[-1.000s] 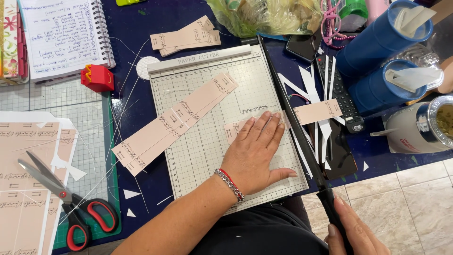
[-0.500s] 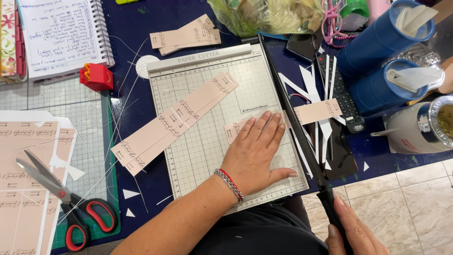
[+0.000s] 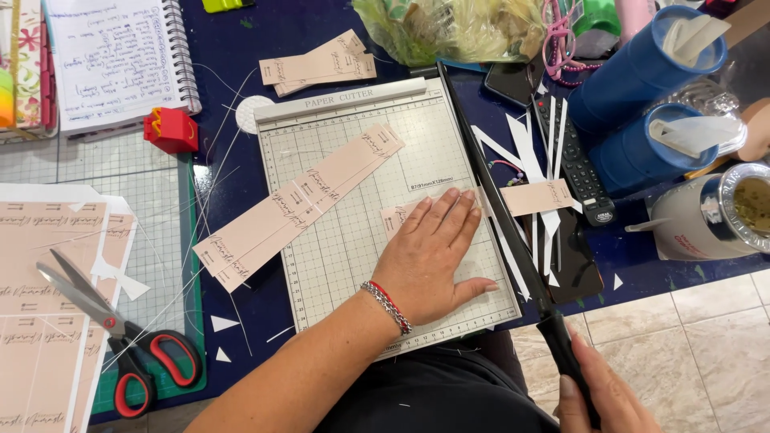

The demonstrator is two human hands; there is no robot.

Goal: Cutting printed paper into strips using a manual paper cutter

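Note:
My left hand [image 3: 433,256] lies flat, fingers spread, on the gridded white paper cutter [image 3: 353,265], pressing down a pink printed paper strip [image 3: 537,196] that pokes out past the blade to the right. My right hand [image 3: 601,393] grips the black handle of the cutter's blade arm [image 3: 497,192], which lies low along the board's right edge. A longer pink strip [image 3: 301,200] lies diagonally across the board's left side, untouched.
Red-handled scissors [image 3: 112,337] rest on pink printed sheets [image 3: 40,321] at the left. A spiral notebook [image 3: 112,56] and small red block [image 3: 171,130] lie beyond. Blue cylinders [image 3: 642,72], a remote [image 3: 573,160], a metal tumbler [image 3: 706,216] and white offcuts crowd the right.

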